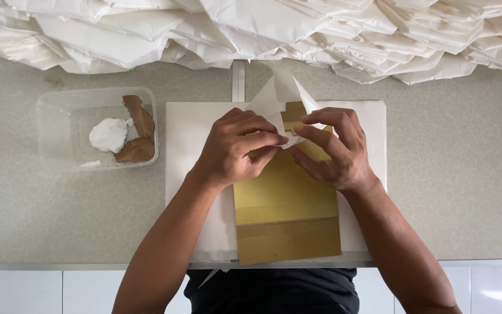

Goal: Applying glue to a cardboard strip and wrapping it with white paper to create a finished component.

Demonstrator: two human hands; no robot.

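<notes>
Both hands meet over a gold card piece (286, 203) lying on a white sheet (188, 151) at the table's near edge. My left hand (236, 148) and my right hand (335, 151) pinch a folded white paper piece (280, 96) between their fingertips, its pointed flaps sticking up away from me. The gold card has a duller brown-gold band at its near end. Part of the card's far end is hidden under the fingers and the paper.
A clear plastic tub (59, 125) at the left holds a blob of white paste and a brown scrap. A long heap of folded white paper pieces (262, 29) runs along the far side. The table's metal edge (59, 266) lies close to my body.
</notes>
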